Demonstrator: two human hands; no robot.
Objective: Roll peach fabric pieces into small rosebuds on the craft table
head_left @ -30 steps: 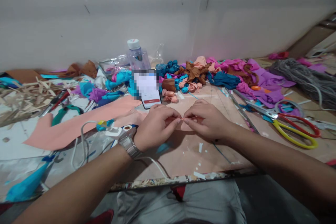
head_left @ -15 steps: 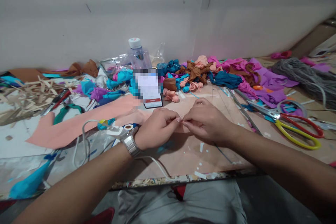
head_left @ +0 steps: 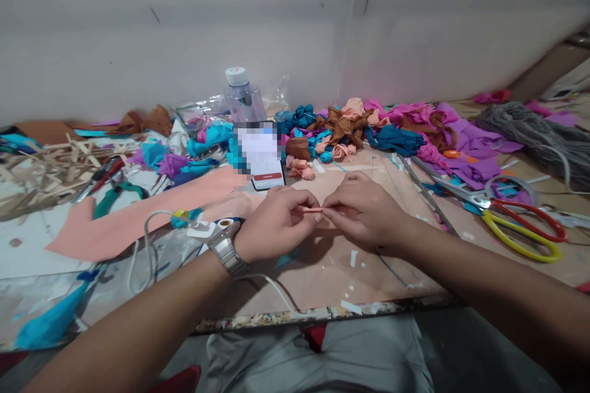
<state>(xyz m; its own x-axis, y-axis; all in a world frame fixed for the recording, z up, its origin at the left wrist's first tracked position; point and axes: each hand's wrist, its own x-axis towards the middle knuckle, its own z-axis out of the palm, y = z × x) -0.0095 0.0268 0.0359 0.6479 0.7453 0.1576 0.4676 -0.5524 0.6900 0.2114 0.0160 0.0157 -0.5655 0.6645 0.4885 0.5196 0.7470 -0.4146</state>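
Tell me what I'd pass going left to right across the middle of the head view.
Green-handled tool → wristwatch → left hand → thin pink strip → right hand → scissors with red and yellow handles.

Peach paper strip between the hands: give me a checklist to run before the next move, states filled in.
1. Right hand pinching the peach paper strip: ok.
2. Left hand pinching it too: cannot tell, contact is obscured.
3. Red-and-yellow-handled scissors clear of both hands: ok, lying to the right.
4. White cable clear of the left forearm: not ok, it runs beneath.
5. Work surface free of scraps: not ok, white scraps lie near the hands.
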